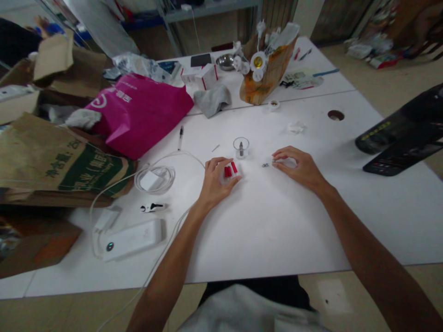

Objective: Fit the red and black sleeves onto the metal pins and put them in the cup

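Note:
My left hand (216, 182) curls its thumb and fingers around a small clear box with several red pieces (227, 172) in it; the box rests on the white table. Just behind it stands a clear round cup (246, 150) with a dark metallic piece (241, 147) upright inside. To the right, my right hand (299, 169) pinches thumb and forefinger together on a tiny light-coloured piece, too small to name. Small metal bits (265, 165) lie on the table left of those fingertips. A thin pale stick (215, 148) lies left of the cup.
On the left are a power bank (134, 240), a coiled white cable (169, 184), nail clippers (152, 208), a pen (180, 138) and a magenta bag (145, 110). A phone (404, 154) leans by a black bottle (391, 122) at right. Behind stands a paper bag (256, 90).

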`<move>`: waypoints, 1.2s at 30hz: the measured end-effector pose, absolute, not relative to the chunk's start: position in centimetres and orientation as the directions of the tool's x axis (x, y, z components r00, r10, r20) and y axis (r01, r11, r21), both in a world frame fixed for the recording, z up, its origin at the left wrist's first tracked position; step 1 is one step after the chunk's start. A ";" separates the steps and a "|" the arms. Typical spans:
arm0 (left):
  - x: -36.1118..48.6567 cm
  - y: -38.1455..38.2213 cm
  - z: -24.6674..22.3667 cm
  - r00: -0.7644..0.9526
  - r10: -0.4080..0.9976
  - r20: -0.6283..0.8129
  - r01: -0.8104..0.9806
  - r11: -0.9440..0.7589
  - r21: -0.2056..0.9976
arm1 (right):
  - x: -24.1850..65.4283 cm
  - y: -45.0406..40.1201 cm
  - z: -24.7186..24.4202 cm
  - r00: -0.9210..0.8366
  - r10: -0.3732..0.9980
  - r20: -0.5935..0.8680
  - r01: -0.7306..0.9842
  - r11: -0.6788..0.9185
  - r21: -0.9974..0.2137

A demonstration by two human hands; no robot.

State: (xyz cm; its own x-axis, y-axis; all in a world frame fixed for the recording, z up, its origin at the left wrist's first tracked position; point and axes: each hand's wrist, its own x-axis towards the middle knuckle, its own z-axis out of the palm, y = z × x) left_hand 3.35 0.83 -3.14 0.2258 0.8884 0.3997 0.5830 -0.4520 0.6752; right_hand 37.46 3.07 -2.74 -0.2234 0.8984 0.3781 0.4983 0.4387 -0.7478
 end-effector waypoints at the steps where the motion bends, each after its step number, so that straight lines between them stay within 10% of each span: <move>1: 3.3 0.9 -3.4 0.244 0.884 0.399 0.603 -0.460 0.651 | 37.5 3.1 -2.9 -0.242 0.894 0.376 0.510 0.447 -0.735; 36: 3.0 0.7 -3.5 0.365 0.877 0.311 0.684 -0.480 0.550 | 37.1 3.7 -4.4 -0.246 0.930 0.272 0.628 0.367 -0.686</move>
State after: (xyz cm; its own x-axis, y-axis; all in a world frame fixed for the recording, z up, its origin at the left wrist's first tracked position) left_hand 3.05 0.74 -3.48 0.3649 0.8774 0.3114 0.6835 -0.4796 0.5503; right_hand 37.06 3.71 -4.40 -0.2464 0.9301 0.2723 0.6277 0.3672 -0.6864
